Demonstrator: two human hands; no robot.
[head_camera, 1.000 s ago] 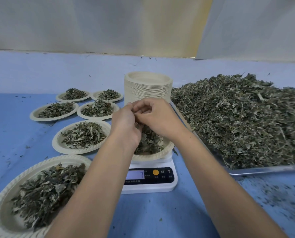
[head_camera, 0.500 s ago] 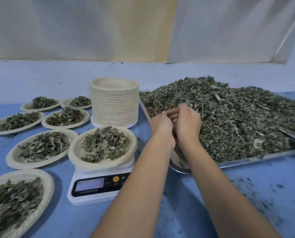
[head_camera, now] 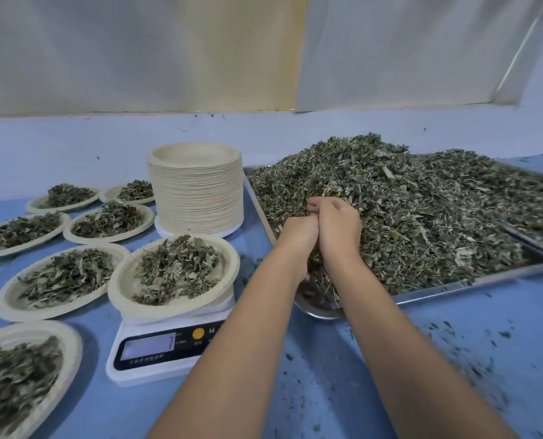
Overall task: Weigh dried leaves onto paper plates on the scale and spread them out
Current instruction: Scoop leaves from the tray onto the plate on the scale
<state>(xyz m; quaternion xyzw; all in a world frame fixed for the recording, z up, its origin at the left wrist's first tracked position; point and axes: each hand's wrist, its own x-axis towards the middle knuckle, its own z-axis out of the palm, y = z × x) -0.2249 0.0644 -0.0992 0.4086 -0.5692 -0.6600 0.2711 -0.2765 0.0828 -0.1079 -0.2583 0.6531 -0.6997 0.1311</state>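
Blue tabletop (head_camera: 311, 375), flecked with leaf crumbs toward the lower right, fills my feed beneath a pale lilac wall and white sheeting. At the left of the frame I count six round cream paper plates (head_camera: 7, 299) already loaded with flattened portions of leaves, the nearest of them (head_camera: 70, 353) cut off at the lower left corner, so I judge a fair share of the job done. A seventh cream paper plate (head_camera: 118, 293) sits on the white digital kitchen scale (head_camera: 165, 353), left of centre. It carries a loose mound of grey-green dried leaves (head_camera: 178, 267), bunched toward its far side rather than evened out. The scale's display is too blurred for me to read, so I cannot say whether this portion has reached its weight. Just behind the scale stands a tall stack of empty cream paper plates (head_camera: 197, 191), which suggests many portions remain. The source is the big steel tray (head_camera: 454, 285) across the right half of the frame, holding a high heap of dried leaves (head_camera: 438, 210); the rim of a second steel tray (head_camera: 529, 240) shows at the far right. My left hand (head_camera: 297, 231) and right hand (head_camera: 338, 226) are pressed side by side at the heap's near left corner, fingers bent down into the leaves. Their tips are buried, so I cannot tell whether they have closed on a handful. What is left here, as I read it, is settling the weight, spreading the mound and setting that plate aside.
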